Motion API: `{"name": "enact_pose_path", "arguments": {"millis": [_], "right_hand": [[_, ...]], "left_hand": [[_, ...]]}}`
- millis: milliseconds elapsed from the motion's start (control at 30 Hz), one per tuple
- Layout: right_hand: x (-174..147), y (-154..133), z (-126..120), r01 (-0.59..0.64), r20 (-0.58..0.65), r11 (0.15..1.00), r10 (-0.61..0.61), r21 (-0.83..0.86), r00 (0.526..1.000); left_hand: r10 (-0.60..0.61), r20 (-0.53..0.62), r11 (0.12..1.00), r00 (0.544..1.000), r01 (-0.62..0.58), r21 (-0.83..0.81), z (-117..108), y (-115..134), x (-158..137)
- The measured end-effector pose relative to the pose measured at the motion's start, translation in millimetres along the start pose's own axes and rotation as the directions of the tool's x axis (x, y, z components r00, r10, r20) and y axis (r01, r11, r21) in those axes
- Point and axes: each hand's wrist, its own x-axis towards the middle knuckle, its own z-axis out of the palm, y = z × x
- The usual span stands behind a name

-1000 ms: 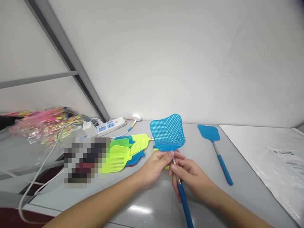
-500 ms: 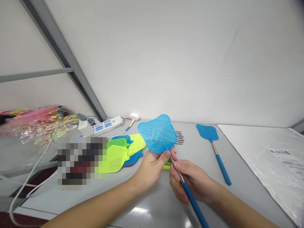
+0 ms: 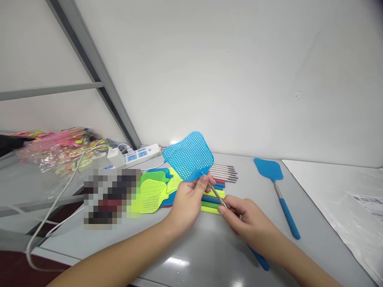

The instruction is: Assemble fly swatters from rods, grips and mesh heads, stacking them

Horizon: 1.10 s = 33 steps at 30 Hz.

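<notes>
A blue fly swatter [image 3: 191,156] with a perforated head is held up over the table, its metal rod slanting down to the right. My left hand [image 3: 191,199] pinches it where the head meets the rod. Lower down, my right hand [image 3: 247,221] is closed around the rod; the blue grip shows below it, partly hidden by the hand. Under and behind the hands lie several coloured grip tubes [image 3: 213,209] and a row of metal rods [image 3: 226,172]. Left of my left hand are loose swatter heads [image 3: 152,196] in yellow, green and blue.
Another blue fly swatter [image 3: 287,215] lies on the grey table at right, beside a white plastic bag [image 3: 329,199]. A white power strip [image 3: 143,154] with cables stands at back left. Plastic-wrapped colourful items [image 3: 66,151] are heaped farther left, near a metal frame [image 3: 101,75]. A wall rises behind.
The swatter head has moved up and left with my left hand. My right hand has slid down the rod, so more metal shows between the hands. The view has shifted slightly.
</notes>
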Motion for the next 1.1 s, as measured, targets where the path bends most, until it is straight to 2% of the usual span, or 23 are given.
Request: {"name": "enact_pose_path", "arguments": {"millis": [133,233,300,400,500,600,700,800,867,933,1000,1100], "right_hand": [[1,1,-3,-0.004,0.038,1.0,0.005,-0.026,0.999],[0,0,-6,0.004,0.032,0.995,-0.001,-0.101,0.999],[0,0,-8,0.015,0.027,0.984,-0.01,-0.178,1.0],[-1,0,-11,0.037,0.023,0.961,-0.032,-0.275,0.999],[-3,2,-14,0.05,0.026,0.941,-0.044,-0.334,0.999],[-5,6,-16,0.043,0.011,0.919,-0.043,-0.392,0.999],[-4,9,-18,0.016,-0.035,0.919,-0.033,-0.394,0.999],[-3,8,-17,0.004,-0.064,0.946,-0.026,-0.324,0.998],[-3,6,-15,0.023,-0.059,0.973,-0.037,-0.23,0.998],[-4,4,-12,0.049,-0.046,0.992,-0.055,-0.116,0.997],[-4,3,-11,0.06,-0.018,0.998,-0.06,-0.018,0.998],[-2,3,-10,0.031,0.038,0.997,-0.034,0.066,0.999]], "left_hand": [[0.044,-0.056,0.998,0.997,-0.046,-0.03,-3,6,8],[0.048,-0.11,0.99,0.993,-0.062,-0.127,-9,14,18],[0.072,-0.182,0.974,0.981,-0.109,-0.2,-14,20,26],[0.14,-0.267,0.953,0.954,-0.203,-0.226,-22,25,35],[0.178,-0.256,0.952,0.95,-0.232,-0.198,-25,23,38],[0.163,-0.218,0.974,0.962,-0.192,-0.119,-22,14,34],[0.083,-0.14,0.996,0.987,-0.085,-0.004,-16,6,26],[0.01,0.067,0.991,0.998,-0.019,0.132,-6,3,15],[-0.03,0.232,0.99,0.972,-0.003,0.139,1,2,7],[-0.054,0.34,0.995,0.939,0.022,0.096,5,1,3],[-0.057,0.383,0.997,0.922,0.03,0.076,6,-1,1],[-0.014,0.36,0.995,0.933,-0.024,0.101,3,-3,4]]}}
